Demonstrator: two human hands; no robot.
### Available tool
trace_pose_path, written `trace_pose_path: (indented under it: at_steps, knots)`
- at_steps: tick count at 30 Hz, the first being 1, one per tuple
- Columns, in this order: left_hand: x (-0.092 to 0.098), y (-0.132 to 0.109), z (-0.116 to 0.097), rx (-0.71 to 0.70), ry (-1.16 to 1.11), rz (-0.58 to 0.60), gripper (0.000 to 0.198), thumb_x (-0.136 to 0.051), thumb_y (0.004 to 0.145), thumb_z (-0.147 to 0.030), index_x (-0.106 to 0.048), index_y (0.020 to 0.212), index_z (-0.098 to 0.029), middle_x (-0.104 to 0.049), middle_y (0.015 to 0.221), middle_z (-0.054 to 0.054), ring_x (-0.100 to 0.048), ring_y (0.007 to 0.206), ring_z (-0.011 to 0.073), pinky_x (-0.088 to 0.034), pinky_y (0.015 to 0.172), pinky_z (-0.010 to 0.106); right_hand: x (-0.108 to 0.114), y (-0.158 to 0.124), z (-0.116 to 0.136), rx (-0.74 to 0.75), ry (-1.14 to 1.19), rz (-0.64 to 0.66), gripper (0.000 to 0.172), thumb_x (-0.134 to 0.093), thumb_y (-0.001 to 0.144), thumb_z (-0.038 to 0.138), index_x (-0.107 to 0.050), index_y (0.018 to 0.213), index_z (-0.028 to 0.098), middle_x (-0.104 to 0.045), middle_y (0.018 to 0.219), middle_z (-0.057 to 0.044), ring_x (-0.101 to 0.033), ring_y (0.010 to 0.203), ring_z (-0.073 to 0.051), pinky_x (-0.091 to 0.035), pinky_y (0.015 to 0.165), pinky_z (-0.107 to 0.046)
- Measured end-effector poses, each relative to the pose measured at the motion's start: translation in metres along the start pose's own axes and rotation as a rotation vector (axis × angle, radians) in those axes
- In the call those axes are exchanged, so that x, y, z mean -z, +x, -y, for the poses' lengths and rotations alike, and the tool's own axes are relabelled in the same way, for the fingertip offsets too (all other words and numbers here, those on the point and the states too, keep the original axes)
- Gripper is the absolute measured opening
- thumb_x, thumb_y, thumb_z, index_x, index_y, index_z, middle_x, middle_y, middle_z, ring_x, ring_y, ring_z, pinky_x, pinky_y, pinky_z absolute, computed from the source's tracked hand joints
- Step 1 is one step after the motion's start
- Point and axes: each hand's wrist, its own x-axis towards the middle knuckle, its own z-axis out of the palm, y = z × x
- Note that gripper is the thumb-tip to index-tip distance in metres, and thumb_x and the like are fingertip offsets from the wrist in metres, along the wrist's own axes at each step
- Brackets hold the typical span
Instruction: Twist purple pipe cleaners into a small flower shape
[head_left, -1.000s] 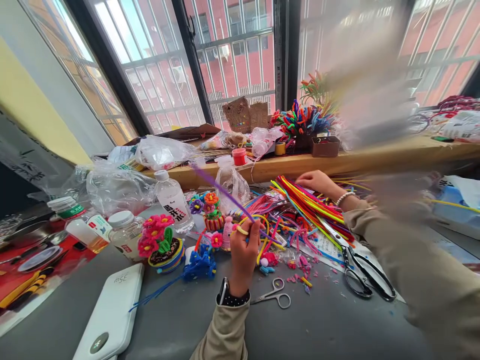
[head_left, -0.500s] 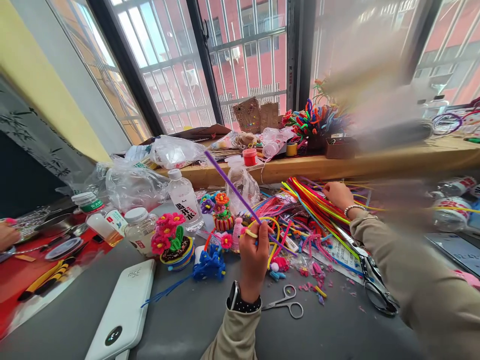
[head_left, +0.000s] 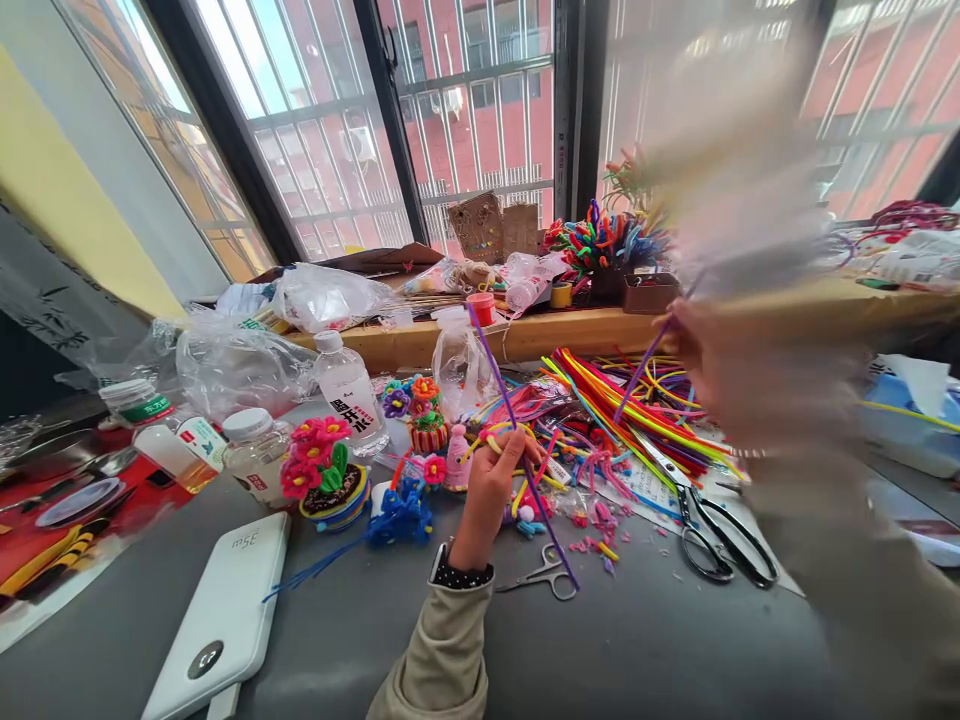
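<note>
My left hand (head_left: 491,482) is closed around a long purple pipe cleaner (head_left: 495,365). It slants from above the hand down to the grey table near the small scissors (head_left: 547,578). My right hand (head_left: 694,345) is raised above the heap of coloured pipe cleaners (head_left: 615,405) and smeared by motion. It seems to pinch a second purple pipe cleaner (head_left: 637,375) that hangs down toward the heap. A watch sits on my left wrist.
Big black scissors (head_left: 716,540) lie right of the heap. A pink flower pot craft (head_left: 324,478), a blue craft (head_left: 401,515), a water bottle (head_left: 349,395) and a white power bank (head_left: 225,612) stand to the left. A cluttered wooden sill (head_left: 585,330) runs behind.
My right hand has risen out of the heap with a purple pipe cleaner. The stem in my left hand has tipped more upright, its lower end now reaching the small scissors.
</note>
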Motion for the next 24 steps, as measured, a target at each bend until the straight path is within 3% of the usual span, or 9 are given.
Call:
trace_pose_path:
  at_steps: [4,8,15,18,24]
  knots:
    - [-0.009,-0.004,-0.002,0.278,-0.111,0.32,0.037,-0.05,0.071,-0.044,-0.061,0.069,-0.009,-0.063,0.067,0.009,-0.059,0.062,0.0148,-0.045,0.065,0.028,-0.014,-0.086,0.009,-0.403,0.241,0.285,0.018,-0.064,0.064,0.034,-0.059,0.07,0.018,-0.061,0.063,0.001,-0.052,0.049,-0.007,-0.042,0.049,-0.019]
    - [-0.02,-0.008,0.0,0.368,-0.11,0.427,0.04,-0.056,0.066,-0.047,-0.061,0.076,-0.008,-0.065,0.063,0.009,-0.061,0.056,0.0163,-0.047,0.06,0.03,-0.033,-0.131,-0.005,-0.536,0.304,0.261,0.02,-0.067,0.06,0.035,-0.06,0.065,0.017,-0.056,0.055,0.004,-0.049,0.048,-0.007,-0.04,0.049,-0.019]
    - [-0.024,-0.007,0.004,0.436,-0.093,0.361,0.041,-0.057,0.064,-0.048,-0.061,0.076,-0.009,-0.064,0.06,0.007,-0.06,0.056,0.0153,-0.046,0.061,0.029,-0.038,-0.142,-0.023,-0.394,0.22,0.222,0.017,-0.066,0.06,0.034,-0.064,0.068,0.019,-0.06,0.064,0.002,-0.052,0.061,-0.011,-0.041,0.061,-0.023]
    - [-0.022,-0.006,0.006,0.435,-0.074,0.363,0.037,-0.058,0.064,-0.047,-0.06,0.069,-0.01,-0.061,0.055,0.003,-0.056,0.049,0.0106,-0.043,0.054,0.023,-0.036,-0.142,-0.023,-0.409,0.243,0.252,0.017,-0.066,0.06,0.034,-0.066,0.07,0.02,-0.061,0.067,0.002,-0.053,0.064,-0.012,-0.041,0.064,-0.025]
    - [-0.021,-0.005,0.009,0.423,-0.03,0.465,0.035,-0.053,0.069,-0.045,-0.062,0.068,-0.011,-0.047,0.043,-0.004,-0.039,0.037,0.0027,-0.027,0.039,0.016,-0.032,-0.138,-0.019,-0.431,0.208,0.276,0.021,-0.064,0.062,0.037,-0.069,0.069,0.017,-0.051,0.051,0.004,-0.039,0.049,-0.007,-0.032,0.049,-0.021]
